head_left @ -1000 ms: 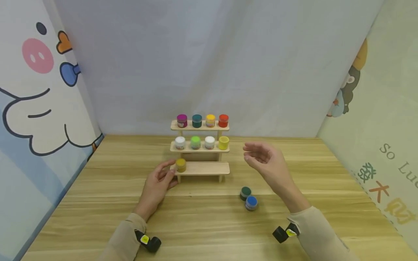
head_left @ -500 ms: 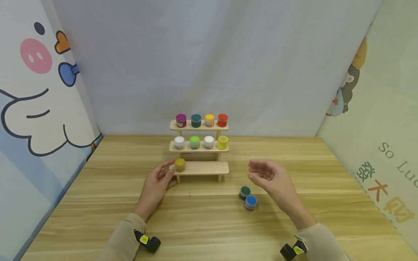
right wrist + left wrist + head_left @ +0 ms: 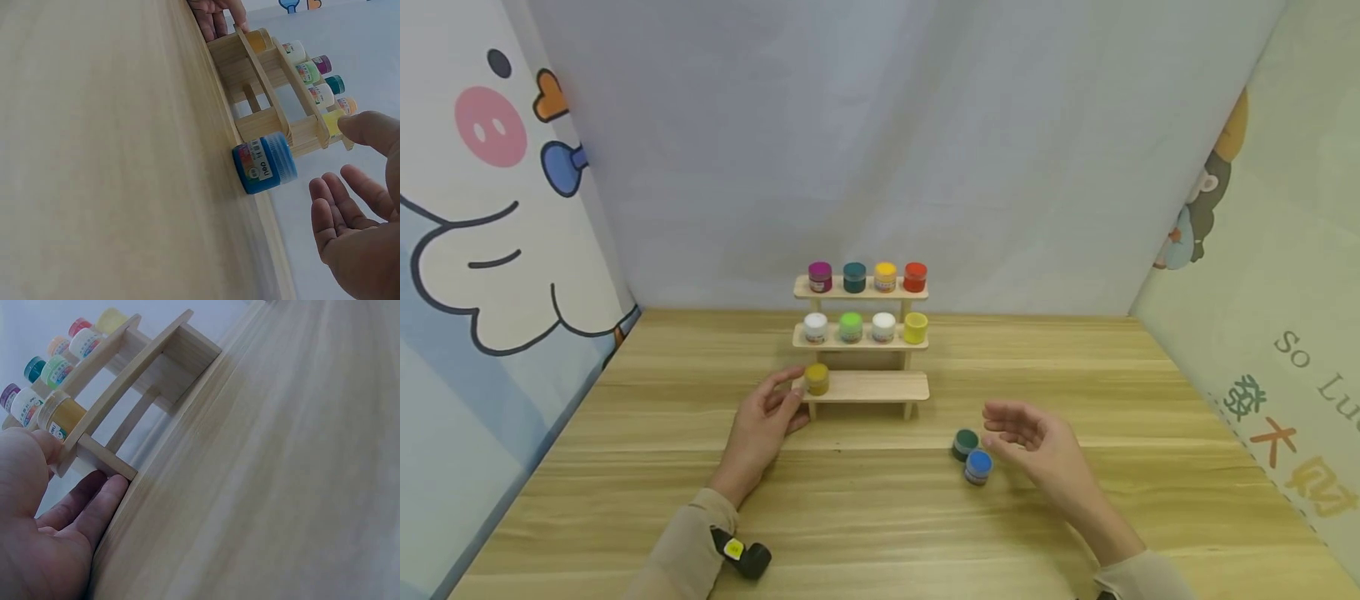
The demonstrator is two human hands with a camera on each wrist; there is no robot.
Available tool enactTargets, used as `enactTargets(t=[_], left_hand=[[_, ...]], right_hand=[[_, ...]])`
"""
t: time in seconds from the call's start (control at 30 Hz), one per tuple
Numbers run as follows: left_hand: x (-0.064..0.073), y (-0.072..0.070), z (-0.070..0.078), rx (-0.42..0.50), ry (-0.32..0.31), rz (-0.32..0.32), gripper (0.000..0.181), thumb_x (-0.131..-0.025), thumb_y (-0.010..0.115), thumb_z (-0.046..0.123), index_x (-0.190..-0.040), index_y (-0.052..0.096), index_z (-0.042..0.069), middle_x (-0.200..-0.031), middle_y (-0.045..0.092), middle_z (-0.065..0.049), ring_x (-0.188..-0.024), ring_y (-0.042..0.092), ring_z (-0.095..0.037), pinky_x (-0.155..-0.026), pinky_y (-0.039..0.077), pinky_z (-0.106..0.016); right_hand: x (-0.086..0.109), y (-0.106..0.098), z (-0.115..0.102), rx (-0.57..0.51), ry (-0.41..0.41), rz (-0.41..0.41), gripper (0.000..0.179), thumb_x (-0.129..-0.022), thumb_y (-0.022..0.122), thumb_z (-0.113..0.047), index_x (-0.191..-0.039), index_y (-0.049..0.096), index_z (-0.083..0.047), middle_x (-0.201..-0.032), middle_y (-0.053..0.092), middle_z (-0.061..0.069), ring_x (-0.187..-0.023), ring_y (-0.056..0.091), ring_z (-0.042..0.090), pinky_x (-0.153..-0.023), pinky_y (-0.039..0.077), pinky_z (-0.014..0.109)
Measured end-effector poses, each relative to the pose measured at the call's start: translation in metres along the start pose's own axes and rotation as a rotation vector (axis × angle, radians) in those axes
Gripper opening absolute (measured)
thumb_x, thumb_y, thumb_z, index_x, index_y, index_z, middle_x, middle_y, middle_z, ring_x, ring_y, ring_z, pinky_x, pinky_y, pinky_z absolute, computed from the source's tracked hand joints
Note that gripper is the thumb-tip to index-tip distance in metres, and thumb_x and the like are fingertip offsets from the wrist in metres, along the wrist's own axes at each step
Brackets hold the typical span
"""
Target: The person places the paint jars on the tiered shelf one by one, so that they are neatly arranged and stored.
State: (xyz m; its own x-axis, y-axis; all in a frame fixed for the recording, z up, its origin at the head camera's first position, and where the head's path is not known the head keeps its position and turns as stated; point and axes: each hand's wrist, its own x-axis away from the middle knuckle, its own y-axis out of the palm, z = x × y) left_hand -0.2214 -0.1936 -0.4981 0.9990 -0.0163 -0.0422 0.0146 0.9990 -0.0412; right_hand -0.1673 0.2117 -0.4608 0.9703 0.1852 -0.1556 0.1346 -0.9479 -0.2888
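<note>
My left hand (image 3: 756, 433) grips the left end of a three-step wooden display rack (image 3: 876, 387). In the left wrist view its thumb is at the shelf end and its fingertips (image 3: 115, 481) are at the rack's leg. An ochre paint jar (image 3: 817, 380) stands on the bottom step, right beside that hand. On the table to the right, a blue paint jar (image 3: 978, 467) stands close to a dark green paint jar (image 3: 965, 445). My right hand (image 3: 1037, 446) is just right of these two, holding nothing, fingers loosely bent. The right wrist view shows the blue jar (image 3: 262, 164) hiding the green one.
The top step bears purple (image 3: 820, 277), teal (image 3: 854, 277), orange-yellow (image 3: 885, 277) and red jars (image 3: 915, 277). Below stand two white jars (image 3: 816, 328), a light green jar (image 3: 851, 327) and a yellow jar (image 3: 915, 328). A pale curtain (image 3: 880, 150) hangs behind the wooden table (image 3: 850, 533).
My right hand has come down and toward me, from beside the rack's upper steps to next to the blue and green jars. The left hand stays at the rack.
</note>
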Motion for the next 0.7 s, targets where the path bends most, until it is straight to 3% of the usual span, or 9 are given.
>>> enactTargets(t=[0.7], left_hand=[[0.001,0.000,0.002,-0.007,-0.004,0.003,0.041,-0.119,0.058,0.017,-0.159,0.059,0.013,-0.147,0.066,-0.027,-0.133,0.069,-0.032,-0.100,0.067,-0.031]], right_hand=[[0.019,0.000,0.021,-0.044,0.080,-0.080,0.047,-0.097,0.087,-0.009,-0.135,0.064,0.007,-0.132,0.069,0.024,-0.116,0.069,0.024,-0.100,0.063,0.022]])
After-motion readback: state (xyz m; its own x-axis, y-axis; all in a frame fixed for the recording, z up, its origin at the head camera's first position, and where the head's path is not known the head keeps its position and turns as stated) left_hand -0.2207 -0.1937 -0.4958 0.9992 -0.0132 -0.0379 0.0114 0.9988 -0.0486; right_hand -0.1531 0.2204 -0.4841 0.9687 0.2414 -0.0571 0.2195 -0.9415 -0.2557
